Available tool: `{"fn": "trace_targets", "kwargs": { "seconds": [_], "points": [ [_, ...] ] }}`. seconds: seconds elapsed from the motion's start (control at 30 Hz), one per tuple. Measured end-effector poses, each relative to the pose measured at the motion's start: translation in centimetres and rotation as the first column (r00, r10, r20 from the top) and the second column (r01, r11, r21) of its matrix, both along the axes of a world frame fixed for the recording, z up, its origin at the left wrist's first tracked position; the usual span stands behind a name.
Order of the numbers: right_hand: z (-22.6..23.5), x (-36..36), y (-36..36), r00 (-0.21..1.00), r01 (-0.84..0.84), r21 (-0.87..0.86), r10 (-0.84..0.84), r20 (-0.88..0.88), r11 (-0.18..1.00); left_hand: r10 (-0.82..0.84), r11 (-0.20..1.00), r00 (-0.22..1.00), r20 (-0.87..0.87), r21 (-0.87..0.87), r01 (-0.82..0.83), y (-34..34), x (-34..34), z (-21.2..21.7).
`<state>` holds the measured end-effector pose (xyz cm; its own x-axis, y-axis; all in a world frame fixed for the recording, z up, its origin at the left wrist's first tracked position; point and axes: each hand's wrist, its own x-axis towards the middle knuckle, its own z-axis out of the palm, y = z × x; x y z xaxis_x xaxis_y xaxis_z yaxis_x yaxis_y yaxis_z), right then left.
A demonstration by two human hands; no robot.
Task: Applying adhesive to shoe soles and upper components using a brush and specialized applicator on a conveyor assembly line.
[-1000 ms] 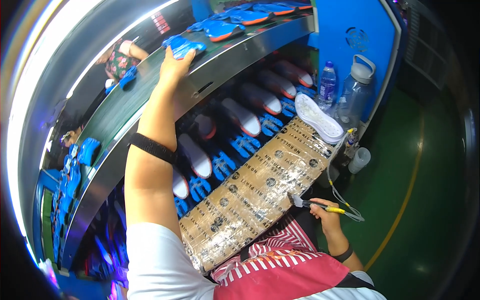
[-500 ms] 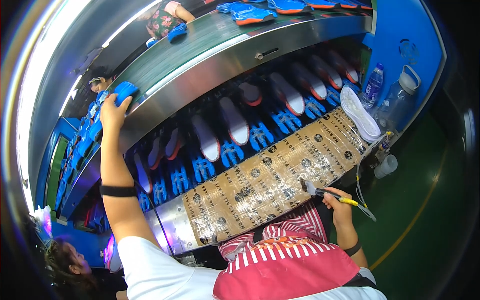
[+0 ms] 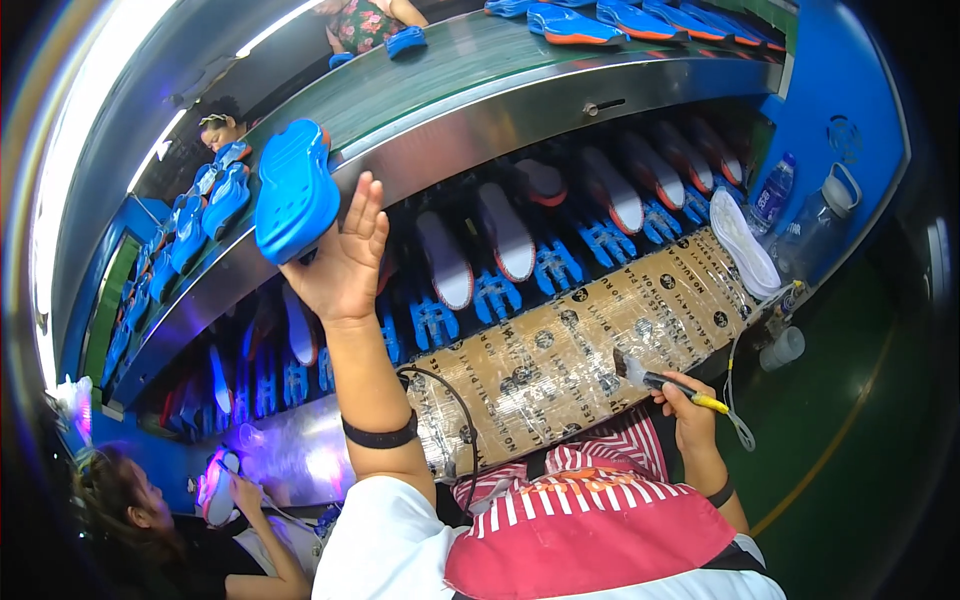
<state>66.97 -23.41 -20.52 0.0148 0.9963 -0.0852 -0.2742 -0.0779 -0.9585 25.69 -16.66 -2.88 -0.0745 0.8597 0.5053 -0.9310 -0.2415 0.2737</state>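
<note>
My left hand (image 3: 345,265) holds the lower end of a glossy blue shoe-shaped piece (image 3: 297,190) between thumb and palm, its fingers stretched upward beside it. The piece is tilted upright in front of the conveyor belt (image 3: 440,75), with its broad smooth face toward me. Low on the right, my right hand (image 3: 690,405) grips a brush (image 3: 650,378) with a black and yellow handle, and a thin tube runs from its end. Its dark bristles point left over the cardboard-covered bench (image 3: 520,385).
Blue shoe pieces (image 3: 185,232) line the belt. Soles (image 3: 505,232) and blue racks (image 3: 495,295) fill the shelf beneath. A white sole (image 3: 742,245), a bottle (image 3: 772,188) and a jug (image 3: 822,215) stand right. Co-workers are at the left (image 3: 125,500) and behind the belt (image 3: 370,25).
My left hand has lifted the blue piece off the belt edge and brought it right, turning it upright. The brush stays in my right hand. My view has shifted left.
</note>
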Motion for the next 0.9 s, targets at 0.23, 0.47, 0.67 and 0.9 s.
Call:
{"fn": "trace_targets", "kwargs": {
  "seconds": [0.23,0.47,0.67,0.9],
  "points": [
    [-1.0,-0.9,-1.0,1.000,-0.022,-0.032,0.021,-0.017,0.999,-0.015,0.989,0.997,-0.079,0.144,0.026,-1.3,1.4,-2.7],
    [-0.9,-1.0,-0.3,0.997,-0.083,0.014,0.083,-0.004,0.996,-0.019,0.987,0.997,-0.070,-0.158,0.008,-5.5,4.5,-8.8],
    [2.6,-2.5,1.0,0.974,-0.226,0.186,0.221,0.049,0.956,-0.284,0.869,0.944,-0.169,-0.462,0.178,-6.1,9.5,-17.2],
    [8.1,-5.5,2.8,0.869,-0.263,0.657,-0.122,0.480,0.707,-0.541,0.735,0.837,-0.074,-0.525,0.429,-8.3,17.9,-21.3]
  ]
}}
